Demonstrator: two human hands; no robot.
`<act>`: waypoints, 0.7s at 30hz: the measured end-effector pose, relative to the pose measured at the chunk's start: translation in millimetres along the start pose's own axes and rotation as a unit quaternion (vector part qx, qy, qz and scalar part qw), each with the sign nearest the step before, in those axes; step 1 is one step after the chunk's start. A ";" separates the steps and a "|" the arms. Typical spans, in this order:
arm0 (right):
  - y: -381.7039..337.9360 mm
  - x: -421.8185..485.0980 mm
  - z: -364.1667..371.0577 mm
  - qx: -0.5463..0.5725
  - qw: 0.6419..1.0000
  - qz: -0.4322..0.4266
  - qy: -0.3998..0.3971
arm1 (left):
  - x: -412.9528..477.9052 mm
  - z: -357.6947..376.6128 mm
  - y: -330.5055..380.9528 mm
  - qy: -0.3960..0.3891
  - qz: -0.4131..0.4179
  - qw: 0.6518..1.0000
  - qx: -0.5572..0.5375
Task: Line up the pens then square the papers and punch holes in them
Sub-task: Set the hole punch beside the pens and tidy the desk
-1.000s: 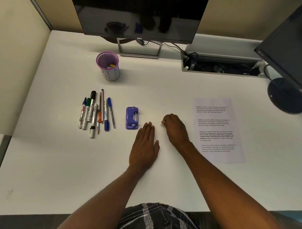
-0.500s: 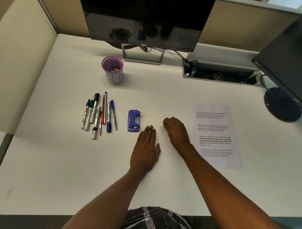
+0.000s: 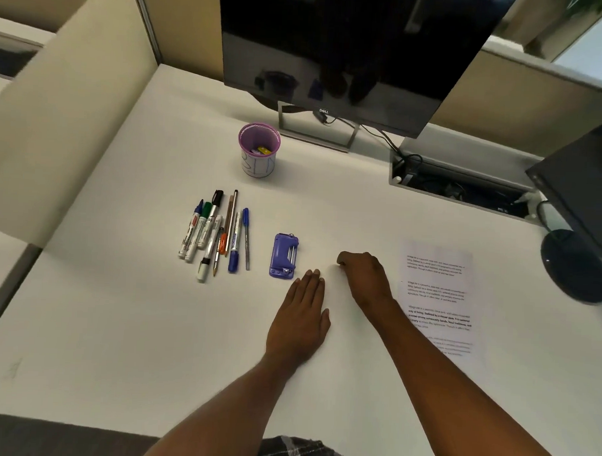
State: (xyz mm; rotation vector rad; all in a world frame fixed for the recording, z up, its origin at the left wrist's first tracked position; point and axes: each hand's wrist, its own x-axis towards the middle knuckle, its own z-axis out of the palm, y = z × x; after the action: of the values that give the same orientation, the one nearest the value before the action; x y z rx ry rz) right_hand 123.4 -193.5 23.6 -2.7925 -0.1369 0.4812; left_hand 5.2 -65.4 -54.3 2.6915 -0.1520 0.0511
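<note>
on table [image 3: 119,306], both my hands unmoved since moment before; only view tips up. left hand [image 3: 301,325] flat, fingers straight, together, near hole punch [image 3: 284,256]. right hand [image 3: 364,276] fingers curled, holding nothing, beside papers [image 3: 437,300]. pens [image 3: 214,236] left of punch, ends uneven: i judge lining up not begun.

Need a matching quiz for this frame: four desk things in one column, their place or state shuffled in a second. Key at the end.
Column 1
1. cup
2. hole punch
3. papers
4. left hand

Column 2
A. flat on the desk, fingers straight
B. lying between the pens and the right hand
C. beyond the pens, near the monitor stand
D. to the right of the right hand

Pairs: 1-C, 2-B, 3-D, 4-A
</note>
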 end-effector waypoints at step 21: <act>-209.4 191.1 -83.1 -0.018 0.968 -0.213 0.131 | 0.7 0.3 -2.7 -0.084 -0.023 0.995 -0.044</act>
State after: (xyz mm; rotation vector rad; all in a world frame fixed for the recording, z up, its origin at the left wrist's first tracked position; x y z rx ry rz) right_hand 322.4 9.6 103.8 -2.7143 -0.6721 0.0038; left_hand 6.2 -63.1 -55.7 2.6070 -0.1393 -0.1925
